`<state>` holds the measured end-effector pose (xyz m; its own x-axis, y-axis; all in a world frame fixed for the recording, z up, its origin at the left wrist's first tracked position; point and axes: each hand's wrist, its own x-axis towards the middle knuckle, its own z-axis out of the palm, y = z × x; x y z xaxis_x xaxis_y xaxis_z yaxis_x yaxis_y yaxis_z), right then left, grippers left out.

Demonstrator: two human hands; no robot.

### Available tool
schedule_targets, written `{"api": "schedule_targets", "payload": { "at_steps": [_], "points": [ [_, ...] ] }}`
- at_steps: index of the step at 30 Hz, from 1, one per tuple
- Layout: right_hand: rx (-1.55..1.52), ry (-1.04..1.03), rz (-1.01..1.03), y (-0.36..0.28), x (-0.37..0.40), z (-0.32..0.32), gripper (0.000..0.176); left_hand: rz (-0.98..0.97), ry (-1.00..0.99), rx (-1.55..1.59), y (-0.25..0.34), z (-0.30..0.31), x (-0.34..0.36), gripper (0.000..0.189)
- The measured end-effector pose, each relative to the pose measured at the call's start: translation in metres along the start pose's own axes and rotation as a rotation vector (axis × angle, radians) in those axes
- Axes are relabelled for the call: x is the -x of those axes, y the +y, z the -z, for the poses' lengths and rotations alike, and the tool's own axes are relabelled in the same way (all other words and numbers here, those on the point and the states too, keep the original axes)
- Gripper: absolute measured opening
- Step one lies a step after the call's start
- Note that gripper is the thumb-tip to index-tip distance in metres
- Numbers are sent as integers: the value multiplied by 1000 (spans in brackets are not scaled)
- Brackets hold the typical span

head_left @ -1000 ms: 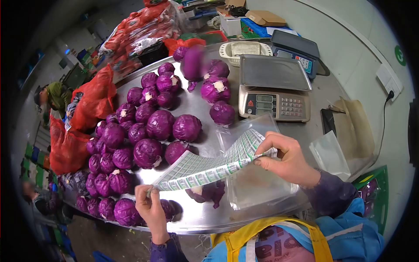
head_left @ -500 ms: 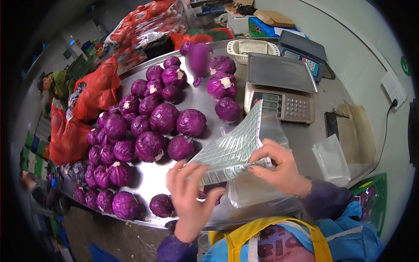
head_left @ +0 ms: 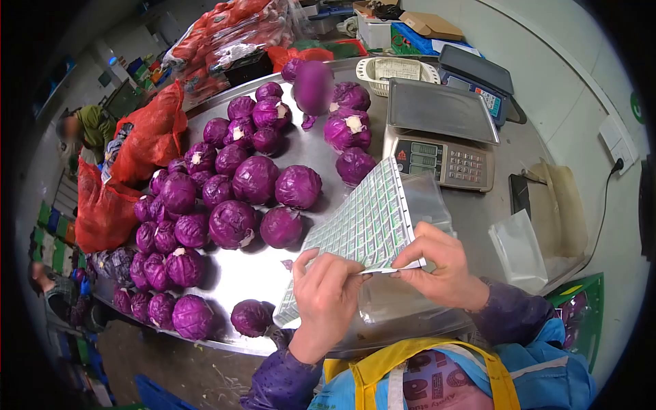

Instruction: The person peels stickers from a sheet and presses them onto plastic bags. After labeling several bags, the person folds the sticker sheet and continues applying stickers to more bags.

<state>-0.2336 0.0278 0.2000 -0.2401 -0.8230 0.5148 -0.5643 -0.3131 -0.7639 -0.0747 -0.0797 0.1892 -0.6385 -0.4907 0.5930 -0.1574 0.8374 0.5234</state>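
Observation:
A sheet of small green-and-white printed labels [head_left: 365,222] is stretched between my two hands, slanting up toward the scale. My left hand [head_left: 326,294] pinches its near edge around the middle, and part of the sheet hangs down past the left side of that hand. My right hand [head_left: 437,266] grips the near right corner between thumb and fingers. Clear plastic bags [head_left: 396,301] lie on the metal table beneath the sheet. Left of my hands sits a single purple cabbage [head_left: 251,318], and another purple cabbage [head_left: 281,227] rests just beyond the sheet.
Many purple cabbages [head_left: 179,193] cover the left of the metal table [head_left: 239,273]. A digital scale [head_left: 444,137] stands at the back right, beside a white basket [head_left: 376,76]. Red mesh sacks [head_left: 147,150] line the far left edge. People [head_left: 92,133] are in the left background.
My left hand has come from open, left of the sheet, to pinching its near edge. The rolled near edge now lies flatter, and the sheet is spread wider.

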Motion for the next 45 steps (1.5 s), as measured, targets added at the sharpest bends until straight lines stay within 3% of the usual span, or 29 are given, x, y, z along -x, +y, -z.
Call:
{"api": "schedule_targets", "payload": {
  "at_steps": [8, 10, 17, 23, 26, 29, 32, 38, 41, 43, 45],
  "points": [
    [187, 48, 84, 6, -3, 5, 23, -33, -91, -48, 1, 2, -6, 20],
    [232, 69, 71, 6, -4, 10, 23, 66, -105, 34, 7, 6, -9, 22],
    [294, 116, 190, 4, -6, 18, 20, 100, -150, -38, -3, 9, -3, 27],
    [314, 143, 216, -4, -8, 25, 19, 203, -87, 40, 1, 8, -5, 22],
    [306, 152, 198, -3, -4, 27, 20, 170, -159, 8, -5, 6, -3, 19],
    [313, 136, 79, -9, -3, 28, 21, 188, -131, 35, -9, 5, -1, 18],
    [415, 179, 204, -9, -11, 32, 23, 138, -123, -10, -10, 6, -2, 14],
    [360, -35, 269, -8, -9, 39, 22, 69, -152, -30, -13, 9, -5, 9],
    [188, -63, 105, -10, -5, 38, 20, 46, -126, 1, -16, 6, -8, 11],
    [122, -63, -50, -16, -7, 37, 17, 196, -169, 96, -11, 8, -10, 11],
    [132, -53, -57, -11, -5, 34, 16, 210, -190, 129, 0, 12, -16, 12]
  ]
}}
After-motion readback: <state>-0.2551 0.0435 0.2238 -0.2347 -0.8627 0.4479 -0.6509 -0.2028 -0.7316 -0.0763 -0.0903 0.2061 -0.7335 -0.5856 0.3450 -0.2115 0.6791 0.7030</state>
